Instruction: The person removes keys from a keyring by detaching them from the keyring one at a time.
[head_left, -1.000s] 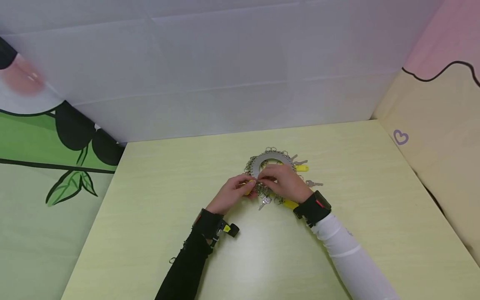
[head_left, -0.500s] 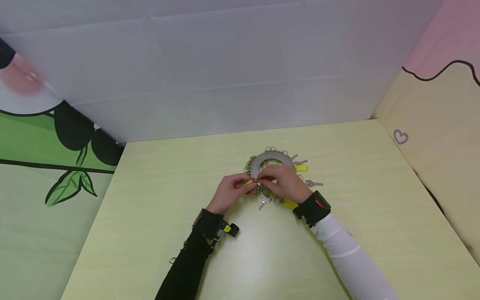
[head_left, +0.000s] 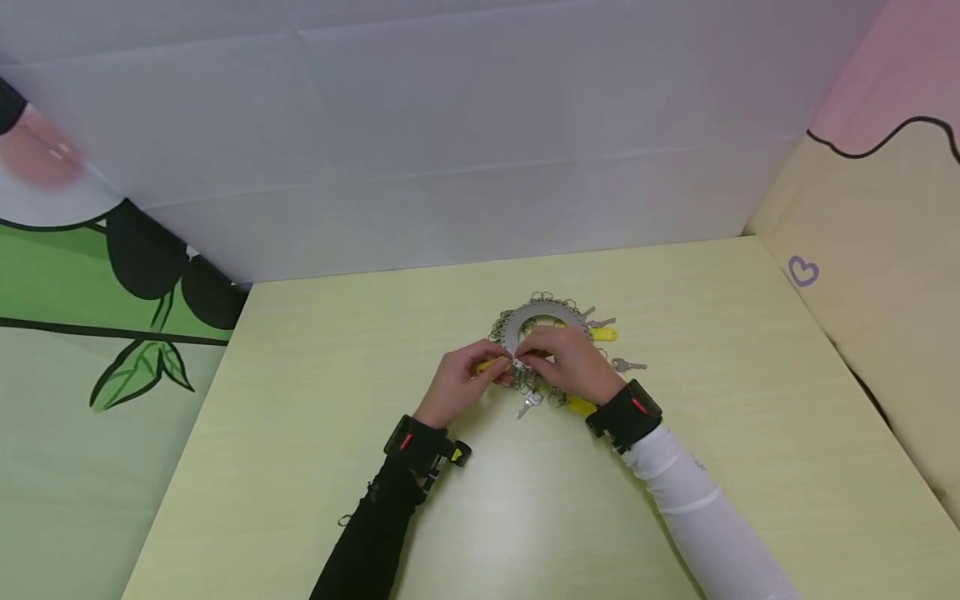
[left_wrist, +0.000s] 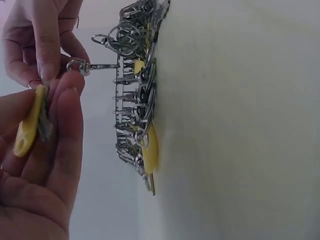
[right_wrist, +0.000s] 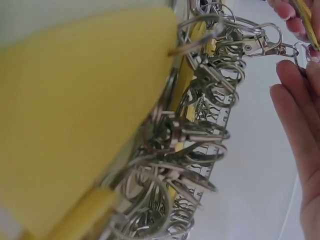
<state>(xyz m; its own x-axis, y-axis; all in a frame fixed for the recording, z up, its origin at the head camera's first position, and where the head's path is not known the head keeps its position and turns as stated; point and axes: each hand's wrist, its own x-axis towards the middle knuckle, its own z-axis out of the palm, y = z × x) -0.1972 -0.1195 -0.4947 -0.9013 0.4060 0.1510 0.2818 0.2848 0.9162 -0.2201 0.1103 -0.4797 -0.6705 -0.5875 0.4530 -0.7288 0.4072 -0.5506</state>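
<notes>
A grey metal ring holder (head_left: 543, 309) lined with metal clips and split rings lies on the table, partly hidden by the hands. At its near left edge my left hand (head_left: 461, 380) pinches a yellow key tag (left_wrist: 30, 122) between thumb and fingers; a silvery piece shows beside the tag. Close by, the fingertips of my right hand (head_left: 567, 360) pinch a small split ring (left_wrist: 76, 64). That ring hangs on a clip (right_wrist: 257, 46) stretched out from the holder. Both hands' fingertips meet here, so the exact join between tag and ring is hidden.
Keys (head_left: 530, 404) and another key (head_left: 628, 366) stick out around the holder. More yellow tags (head_left: 603, 334) hang at its right side, one tag (head_left: 581, 407) beside the right wrist. Cloth walls (head_left: 450, 150) border the table (head_left: 337, 350) at back and sides.
The left wrist has turned slightly and the yellow tag in the left fingers has shifted in angle. The right hand stays at the same clip, nearly still.
</notes>
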